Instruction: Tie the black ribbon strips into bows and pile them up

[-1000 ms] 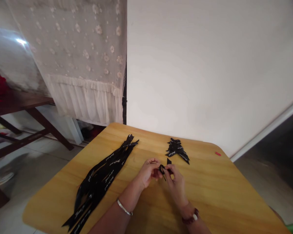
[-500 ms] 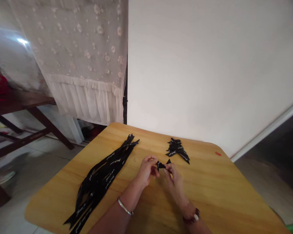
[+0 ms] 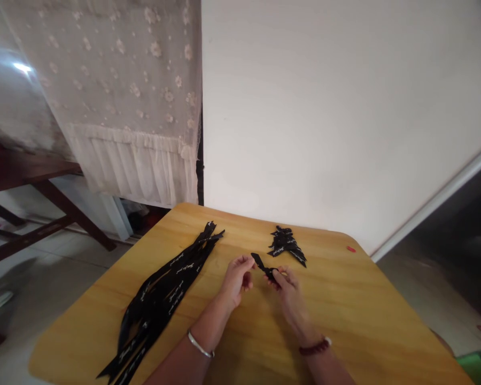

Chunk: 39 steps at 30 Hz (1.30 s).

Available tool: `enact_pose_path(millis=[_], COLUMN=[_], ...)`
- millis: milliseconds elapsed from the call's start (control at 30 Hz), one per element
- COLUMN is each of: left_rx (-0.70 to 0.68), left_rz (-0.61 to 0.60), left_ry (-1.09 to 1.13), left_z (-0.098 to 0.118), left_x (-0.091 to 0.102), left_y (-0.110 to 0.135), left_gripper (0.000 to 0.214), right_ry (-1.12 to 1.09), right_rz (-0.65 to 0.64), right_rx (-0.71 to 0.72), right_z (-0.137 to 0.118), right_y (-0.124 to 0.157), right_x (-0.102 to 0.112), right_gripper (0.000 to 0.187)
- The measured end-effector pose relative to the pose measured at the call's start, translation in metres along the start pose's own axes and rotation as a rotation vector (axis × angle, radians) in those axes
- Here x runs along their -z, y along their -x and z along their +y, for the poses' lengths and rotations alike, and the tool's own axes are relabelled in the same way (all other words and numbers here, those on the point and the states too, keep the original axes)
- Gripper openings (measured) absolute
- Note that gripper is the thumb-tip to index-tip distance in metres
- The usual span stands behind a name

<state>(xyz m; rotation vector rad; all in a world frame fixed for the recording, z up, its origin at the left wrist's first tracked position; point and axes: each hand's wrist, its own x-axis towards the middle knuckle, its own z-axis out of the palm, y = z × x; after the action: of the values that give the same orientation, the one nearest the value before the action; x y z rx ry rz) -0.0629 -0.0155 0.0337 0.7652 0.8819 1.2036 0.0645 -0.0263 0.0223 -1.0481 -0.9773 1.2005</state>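
A short piece of black ribbon [image 3: 261, 263] is stretched between my two hands over the wooden table [image 3: 369, 315]. My left hand [image 3: 235, 277] pinches its far left end with thumb and fingertips. My right hand [image 3: 285, 283] pinches the other end, fingers curled. A long bundle of black ribbon strips with white lettering [image 3: 164, 293] lies to the left of my left hand. Behind my right hand sits a small heap of folded black ribbon pieces [image 3: 284, 244].
A tiny red object [image 3: 350, 248] lies near the table's far right edge. A white wall rises right behind the table. A lace curtain [image 3: 120, 101] hangs at the left, with a dark wooden bench [image 3: 36, 176] on the tiled floor beyond.
The folded ribbon piece held tight between both hands has been drawn out, its left end now raised. My hands have moved slightly apart, and the view has shifted a little right.
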Motion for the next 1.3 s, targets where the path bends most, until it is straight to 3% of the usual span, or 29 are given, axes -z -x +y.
enact_pose_path(millis=[100, 167, 267, 400, 733, 900, 1000, 1167, 1300], left_rx=[-0.191, -0.238, -0.142, -0.020, -0.036, 0.018, 0.010, 0.014, 0.008], left_rz=[0.048, -0.001, -0.077, -0.109, -0.071, -0.023, -0.036, -0.066, -0.019], left_ry=[-0.020, -0.097, -0.253, -0.258, -0.114, -0.261, -0.237, -0.228, -0.241], left_z=[0.008, 0.012, 0.011, 0.000, -0.002, 0.001, 0.003, 0.000, -0.004], left_x=[0.000, -0.001, -0.005, -0.010, -0.006, -0.006, -0.008, -0.012, -0.009], left_y=[0.002, 0.004, 0.005, 0.003, -0.002, 0.001, 0.003, 0.004, 0.000], left_gripper=[0.020, 0.027, 0.038, 0.027, 0.014, 0.028, 0.032, 0.027, 0.019], right_ry=[-0.116, -0.168, -0.189, -0.165, 0.025, 0.059, 0.140, 0.309, 0.353], right_rz=[0.035, 0.043, 0.020, 0.014, -0.089, 0.039, 0.102, 0.111, 0.055], right_rx=[-0.076, -0.096, -0.105, -0.076, -0.002, 0.069, 0.140, 0.266, 0.262], right_z=[-0.001, -0.002, -0.004, -0.005, -0.009, -0.008, -0.010, -0.007, -0.005], right_y=[-0.001, -0.001, 0.000, 0.001, -0.001, -0.003, -0.003, 0.000, 0.002], right_x=[0.003, 0.003, 0.002, 0.000, 0.001, 0.001, 0.000, -0.006, -0.005], right_gripper=[0.020, 0.020, 0.019, 0.020, 0.019, 0.018, 0.017, 0.013, 0.013])
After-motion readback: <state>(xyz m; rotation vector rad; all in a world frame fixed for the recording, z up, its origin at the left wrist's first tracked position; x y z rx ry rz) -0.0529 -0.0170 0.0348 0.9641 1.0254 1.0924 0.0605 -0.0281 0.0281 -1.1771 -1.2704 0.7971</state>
